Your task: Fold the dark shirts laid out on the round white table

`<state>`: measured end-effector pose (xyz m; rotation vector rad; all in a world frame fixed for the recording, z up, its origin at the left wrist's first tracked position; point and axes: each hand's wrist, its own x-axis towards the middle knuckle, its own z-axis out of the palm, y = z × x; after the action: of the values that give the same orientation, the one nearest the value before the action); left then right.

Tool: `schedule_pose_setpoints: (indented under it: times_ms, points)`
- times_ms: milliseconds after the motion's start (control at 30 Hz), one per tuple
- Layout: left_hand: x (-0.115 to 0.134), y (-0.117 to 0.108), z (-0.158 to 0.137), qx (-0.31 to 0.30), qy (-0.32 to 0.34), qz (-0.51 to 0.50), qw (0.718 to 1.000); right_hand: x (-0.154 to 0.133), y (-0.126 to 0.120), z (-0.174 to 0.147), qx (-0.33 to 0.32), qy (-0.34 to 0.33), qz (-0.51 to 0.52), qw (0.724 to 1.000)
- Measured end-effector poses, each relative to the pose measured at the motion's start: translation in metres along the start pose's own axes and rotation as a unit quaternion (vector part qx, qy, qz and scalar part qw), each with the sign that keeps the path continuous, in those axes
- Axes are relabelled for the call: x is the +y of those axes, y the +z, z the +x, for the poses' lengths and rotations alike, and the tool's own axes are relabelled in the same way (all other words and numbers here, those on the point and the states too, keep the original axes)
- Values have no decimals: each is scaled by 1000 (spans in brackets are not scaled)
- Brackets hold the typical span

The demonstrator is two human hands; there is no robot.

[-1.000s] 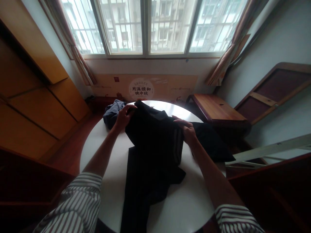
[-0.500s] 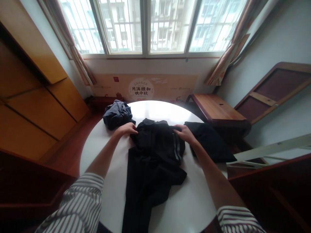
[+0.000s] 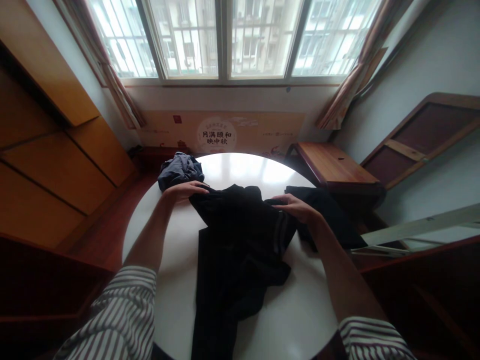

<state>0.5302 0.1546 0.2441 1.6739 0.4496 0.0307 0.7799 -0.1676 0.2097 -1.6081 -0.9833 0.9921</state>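
Note:
A rumpled black garment lies over the middle of the white round table. One long part of it runs toward me, and two pale stripes mark its right side. My left hand grips the garment's far left edge with fingers pinched. On the opposite side, my right hand holds the upper right edge, thumb and fingers closed on the cloth. A crumpled dark grey-blue bundle of clothing sits just beyond my left hand. Beside my right forearm lies a folded dark cloth, partly covered by the arm.
Beyond the table's right rim stands a low wooden cabinet, with a pale frame-like rail nearer to me. Orange-brown cupboards line the left wall. A window and a printed banner are at the back.
Both hands have moved apart, the left one leftward and slightly away, the right one rightward. The garment's upper part is spread wider between them. The bundle and folded cloth stay put.

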Motion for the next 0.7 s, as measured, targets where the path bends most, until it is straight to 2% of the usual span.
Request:
schedule_pose_setpoints:
  times_ms: [33, 100, 167, 200, 267, 333, 400, 500, 600, 700]
  points:
    - [3, -4, -3, 20, 21, -9, 1000, -6, -1, -4, -11, 0, -5, 1000]
    - [8, -9, -2, 137, 108, -6, 985, -20, -3, -7, 6, -37, -25, 999]
    - [10, -11, 5, 295, 204, 15, 933, -39, -3, 0, 93, -123, -82, 985]
    - [9, -11, 10, 363, 235, 29, 901, -51, -3, 6, 144, -166, -121, 968]
    - [3, -11, 21, 465, 250, 54, 847, -75, -4, 25, 222, -224, -193, 929]
    - [-4, -13, 28, 517, 215, 68, 826, -98, -5, 45, 247, -238, -233, 910]
    - [-10, -15, 29, 523, 167, 87, 832, -114, -3, 60, 242, -233, -260, 905]
    - [-8, -14, 22, 467, 156, 175, 853, -118, 11, 69, 213, -219, -312, 900]
    - [4, -5, 13, 404, 187, 267, 855, -96, 46, 55, 160, -197, -358, 899]
    - [12, 6, 8, 340, 167, 318, 869, -62, 89, 19, 64, -178, -415, 890]
